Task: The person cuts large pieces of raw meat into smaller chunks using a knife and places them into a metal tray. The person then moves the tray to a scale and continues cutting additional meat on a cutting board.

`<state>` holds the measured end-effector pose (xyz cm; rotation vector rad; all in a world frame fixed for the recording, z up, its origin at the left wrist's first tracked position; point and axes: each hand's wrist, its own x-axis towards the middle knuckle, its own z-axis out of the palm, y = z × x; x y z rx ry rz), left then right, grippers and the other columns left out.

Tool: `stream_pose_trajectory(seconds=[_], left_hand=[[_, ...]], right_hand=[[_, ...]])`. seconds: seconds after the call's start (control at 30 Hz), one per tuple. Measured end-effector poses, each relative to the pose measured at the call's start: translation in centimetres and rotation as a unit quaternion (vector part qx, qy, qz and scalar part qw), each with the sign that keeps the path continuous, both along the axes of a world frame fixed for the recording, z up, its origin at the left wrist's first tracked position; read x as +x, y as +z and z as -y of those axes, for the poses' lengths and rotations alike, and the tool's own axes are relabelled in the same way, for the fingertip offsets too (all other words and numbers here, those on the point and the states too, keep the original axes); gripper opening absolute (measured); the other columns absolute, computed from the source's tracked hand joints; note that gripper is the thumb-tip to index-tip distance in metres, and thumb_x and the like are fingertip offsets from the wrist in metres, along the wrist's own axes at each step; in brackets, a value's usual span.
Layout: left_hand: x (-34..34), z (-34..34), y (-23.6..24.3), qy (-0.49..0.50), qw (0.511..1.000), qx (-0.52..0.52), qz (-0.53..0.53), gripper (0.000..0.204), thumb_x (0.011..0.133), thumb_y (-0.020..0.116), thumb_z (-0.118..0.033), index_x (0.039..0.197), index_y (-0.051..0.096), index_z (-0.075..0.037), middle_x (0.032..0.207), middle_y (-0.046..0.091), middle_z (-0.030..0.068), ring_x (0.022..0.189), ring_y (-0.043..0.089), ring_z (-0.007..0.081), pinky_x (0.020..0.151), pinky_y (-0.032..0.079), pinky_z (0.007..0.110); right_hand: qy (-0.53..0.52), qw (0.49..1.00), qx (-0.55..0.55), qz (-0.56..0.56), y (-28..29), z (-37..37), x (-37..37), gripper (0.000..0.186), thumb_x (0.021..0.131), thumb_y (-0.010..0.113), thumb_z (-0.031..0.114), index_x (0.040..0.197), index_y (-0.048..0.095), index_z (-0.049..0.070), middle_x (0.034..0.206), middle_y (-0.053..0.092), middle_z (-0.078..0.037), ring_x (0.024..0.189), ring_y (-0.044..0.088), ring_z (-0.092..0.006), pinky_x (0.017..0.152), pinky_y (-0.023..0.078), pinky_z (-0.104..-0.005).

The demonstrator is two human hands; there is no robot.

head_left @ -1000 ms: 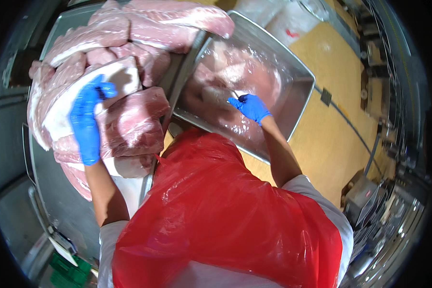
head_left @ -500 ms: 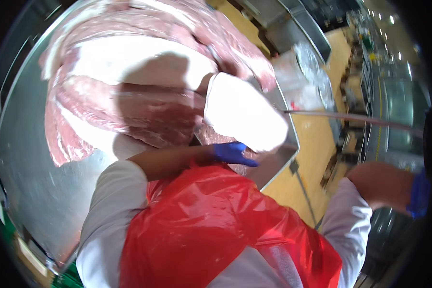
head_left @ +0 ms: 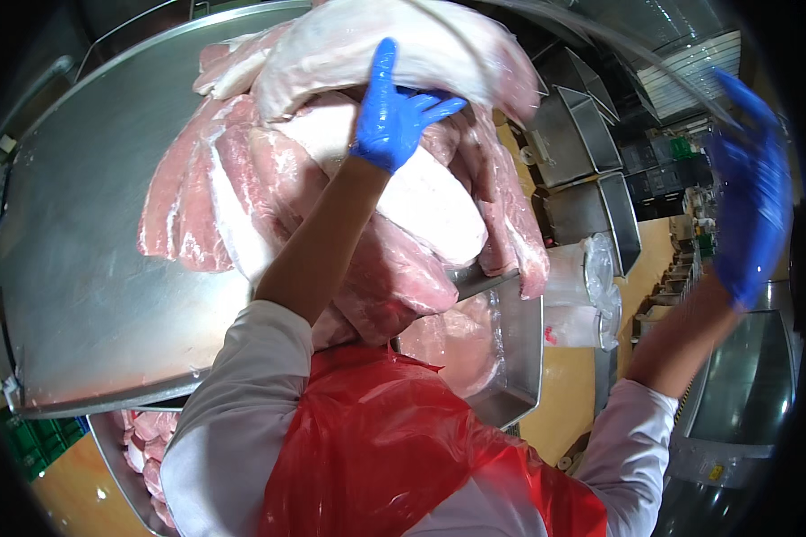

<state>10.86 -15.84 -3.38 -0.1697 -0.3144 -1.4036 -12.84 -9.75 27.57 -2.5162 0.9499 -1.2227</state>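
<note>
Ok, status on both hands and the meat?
Left hand open, fingers spread over pale meat slab. Right hand raised, grip blurred near thin rod. Left forearm partly hides meat pile.

A large, long slab of meat (head_left: 322, 63) is laid crosswise over a heap of other cuts on the metal bench (head_left: 90, 215). Its upper face is covered in whitish membrane or fat, and its pinker right end is blurred and sloped down over the heap. Its near edge is overlapped by the spread fingers of the left hand (head_left: 407, 85). A long, thin, greyish tool (head_left: 636, 51) is held slanting up and leftward from the raised right hand (head_left: 745, 134), its outline blurred.
</note>
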Motion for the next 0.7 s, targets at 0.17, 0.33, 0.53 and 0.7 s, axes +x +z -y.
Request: stream_pose_trajectory(seconds=[0.17,0.33,0.53,0.7], left_hand=[[3.7,-3.0,-6.6,0.347,0.568,-0.113,0.738,0.059,0.104,0.031,-0.045,0.139,0.036,0.002,0.141,0.044,0.0283,0.128,0.048,0.0435,0.104,0.041,0.058],[5.7,-3.2,-3.2,0.036,0.931,0.317,0.175,0.051,0.101,0.044,-0.043,0.123,0.050,0.003,0.122,0.059,0.0233,0.111,0.061,0.0380,0.091,0.053,0.047],[-1.5,-6.0,3.7,0.048,0.866,0.058,0.495,0.052,0.095,0.056,-0.038,0.132,0.048,-0.003,0.126,0.059,0.0166,0.109,0.063,0.0300,0.092,0.050,0.042],[-9.4,-10.0,6.6,0.048,0.627,-0.185,0.755,0.054,0.090,0.063,-0.022,0.138,0.049,-0.001,0.134,0.056,0.0130,0.122,0.055,0.0233,0.104,0.040,0.036]], right_hand=[[0.162,0.899,0.385,-0.133,-22.0,7.2,4.6,0.037,0.098,0.048,0.030,0.122,0.061,0.005,0.097,0.062,-0.004,0.087,0.055,-0.0112,0.075,0.046,-0.0274],[0.209,0.905,0.322,-0.184,-34.4,0.8,8.9,0.019,0.093,0.058,0.020,0.099,0.056,0.002,0.080,0.063,-0.023,0.071,0.062,-0.0412,0.064,0.049,-0.0480],[0.032,0.975,0.145,-0.164,-37.8,-1.6,5.2,0.011,0.088,0.056,0.014,0.087,0.053,0.003,0.067,0.058,-0.018,0.062,0.057,-0.0375,0.059,0.043,-0.0462],[-0.081,0.976,0.108,0.169,-34.9,-6.9,-9.0,0.012,0.093,0.055,0.017,0.094,0.056,0.005,0.080,0.059,-0.013,0.062,0.054,-0.0264,0.062,0.045,-0.0369]])
